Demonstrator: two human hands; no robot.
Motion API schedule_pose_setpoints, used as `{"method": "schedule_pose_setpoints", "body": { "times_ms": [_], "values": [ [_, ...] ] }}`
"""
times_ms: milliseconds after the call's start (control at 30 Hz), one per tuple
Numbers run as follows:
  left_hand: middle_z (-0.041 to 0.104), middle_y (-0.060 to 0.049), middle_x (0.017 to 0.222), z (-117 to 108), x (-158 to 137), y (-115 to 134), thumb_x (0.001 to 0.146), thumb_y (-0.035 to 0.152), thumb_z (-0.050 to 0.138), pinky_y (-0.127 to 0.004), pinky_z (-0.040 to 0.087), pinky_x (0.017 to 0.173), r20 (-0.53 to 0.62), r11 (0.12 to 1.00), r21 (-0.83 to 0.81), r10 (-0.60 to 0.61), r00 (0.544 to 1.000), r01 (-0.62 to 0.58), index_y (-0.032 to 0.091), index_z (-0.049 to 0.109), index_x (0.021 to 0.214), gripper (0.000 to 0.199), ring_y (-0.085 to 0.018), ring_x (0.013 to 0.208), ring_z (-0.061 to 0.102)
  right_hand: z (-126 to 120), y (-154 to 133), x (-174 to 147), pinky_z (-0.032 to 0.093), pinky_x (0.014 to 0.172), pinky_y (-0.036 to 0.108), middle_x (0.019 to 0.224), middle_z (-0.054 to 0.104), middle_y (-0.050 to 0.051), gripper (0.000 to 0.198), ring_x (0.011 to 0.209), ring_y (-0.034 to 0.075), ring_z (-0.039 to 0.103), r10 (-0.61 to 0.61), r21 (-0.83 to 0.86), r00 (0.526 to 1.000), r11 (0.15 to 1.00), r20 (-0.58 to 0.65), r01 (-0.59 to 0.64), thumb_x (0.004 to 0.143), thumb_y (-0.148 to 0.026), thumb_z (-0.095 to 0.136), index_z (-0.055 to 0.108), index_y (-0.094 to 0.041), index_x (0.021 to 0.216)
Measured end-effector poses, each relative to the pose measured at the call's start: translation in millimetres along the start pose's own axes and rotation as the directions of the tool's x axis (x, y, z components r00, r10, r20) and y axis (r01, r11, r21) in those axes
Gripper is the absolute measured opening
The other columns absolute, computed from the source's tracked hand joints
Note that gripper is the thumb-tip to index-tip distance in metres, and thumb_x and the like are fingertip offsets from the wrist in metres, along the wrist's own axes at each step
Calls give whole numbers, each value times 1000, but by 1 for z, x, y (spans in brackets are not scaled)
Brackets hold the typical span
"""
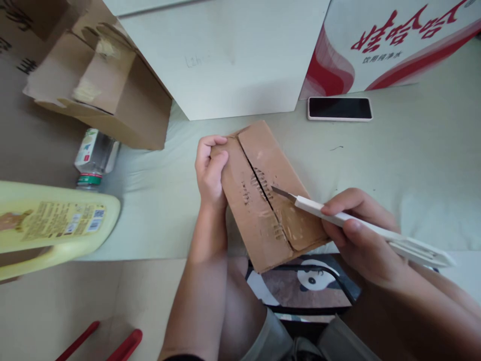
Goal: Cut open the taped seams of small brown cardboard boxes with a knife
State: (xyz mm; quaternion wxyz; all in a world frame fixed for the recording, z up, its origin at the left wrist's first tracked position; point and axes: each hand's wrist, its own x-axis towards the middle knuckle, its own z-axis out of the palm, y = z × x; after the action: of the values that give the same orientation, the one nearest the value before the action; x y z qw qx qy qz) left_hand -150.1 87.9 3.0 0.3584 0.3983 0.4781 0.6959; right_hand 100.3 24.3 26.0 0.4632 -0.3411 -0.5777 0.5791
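Observation:
A small brown cardboard box (240,220) lies tilted near the front edge of the pale green surface, right in front of me. Along its top runs a dark open slit between two flaps, and the cardboard beside it is scuffed and torn. My left hand (212,170) grips the box's upper left corner, thumb on top. In my right hand (364,235) is a white utility knife (338,218), held between thumb and fingers. Its blade is out, with the tip over the right flap close to the slit; whether it touches the cardboard I cannot tell.
Behind the box stand a white box (233,60) and a red-and-white printed carton (391,50). A phone (340,109) lies at the back right. To the left are an opened cardboard box (143,100), a clear bottle (93,153) and a yellow jug (108,210).

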Motion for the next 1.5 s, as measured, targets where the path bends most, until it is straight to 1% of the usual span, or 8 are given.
{"method": "schedule_pose_setpoints", "body": {
  "times_ms": [267, 467, 600, 767, 933, 1167, 1333, 1500],
  "values": [
    [59, -1, 85, 0, 1, -2, 75, 56, 78, -28, 42, 64, 2, 1000, 19, 9, 1000, -9, 24, 62, 89, 37, -15, 73, 54, 2, -2, 2, 24, 42, 29, 53, 38, -5, 19, 45, 12, 28, 21, 3, 1000, 1000, -5, -21, 99, -45, 57, 66, -28, 98],
    [56, -1, 83, -1, 0, -2, 78, 56, 76, -28, 40, 62, 10, 1000, 12, 21, 1000, -21, 24, 62, 90, 37, -15, 71, 53, 4, -2, 4, 22, 42, 30, 54, 39, -5, 17, 44, 11, 27, 19, 37, 1000, 999, -11, -19, 99, -42, 58, 66, -28, 99],
    [56, -2, 85, -2, 0, -3, 79, 57, 75, -30, 41, 66, 11, 999, 39, 15, 1000, -16, 24, 60, 91, 39, -17, 76, 54, 3, 0, 3, 23, 43, 30, 54, 39, -5, 19, 44, 12, 26, 30, 17, 999, 999, -19, -29, 98, -45, 57, 66, -29, 99],
    [57, -3, 87, -1, 1, -2, 77, 54, 76, -31, 41, 68, 13, 1000, 25, 4, 1000, -5, 23, 61, 91, 37, -18, 77, 54, 1, 3, 1, 24, 43, 29, 54, 35, -6, 20, 44, 12, 25, 24, 22, 1000, 999, -5, -23, 99, -45, 56, 66, -28, 101],
    [57, -2, 86, -2, 0, -4, 81, 55, 75, -30, 44, 68, 15, 999, 33, 18, 1000, -19, 25, 62, 91, 35, -18, 79, 56, 2, 1, 2, 23, 43, 29, 54, 38, -5, 17, 45, 12, 25, 16, 52, 1000, 999, 8, -17, 100, -41, 55, 67, -30, 102],
    [58, -1, 83, -2, 1, -4, 77, 52, 77, -30, 42, 65, 4, 1000, 5, 13, 1000, -13, 25, 64, 90, 33, -17, 74, 53, 1, 0, 2, 22, 44, 30, 55, 40, -5, 15, 46, 12, 26, 11, 88, 1000, 996, 21, -13, 101, -37, 55, 68, -31, 104],
    [58, -2, 87, -3, 1, -4, 78, 56, 76, -30, 44, 69, 23, 999, 30, 13, 1000, -14, 24, 62, 91, 38, -18, 80, 57, -1, -1, 3, 20, 44, 30, 56, 38, -5, 15, 47, 12, 25, 34, 83, 998, 996, 44, -37, 101, -39, 55, 68, -31, 104],
    [59, -1, 88, -6, 2, -7, 79, 53, 76, -28, 43, 66, 25, 999, 31, 19, 1000, -20, 24, 63, 92, 35, -16, 77, 56, -1, -1, 5, 20, 43, 29, 57, 38, -5, 15, 47, 12, 25, 19, 67, 999, 997, 39, -21, 100, -40, 57, 68, -30, 103]
  ]
}}
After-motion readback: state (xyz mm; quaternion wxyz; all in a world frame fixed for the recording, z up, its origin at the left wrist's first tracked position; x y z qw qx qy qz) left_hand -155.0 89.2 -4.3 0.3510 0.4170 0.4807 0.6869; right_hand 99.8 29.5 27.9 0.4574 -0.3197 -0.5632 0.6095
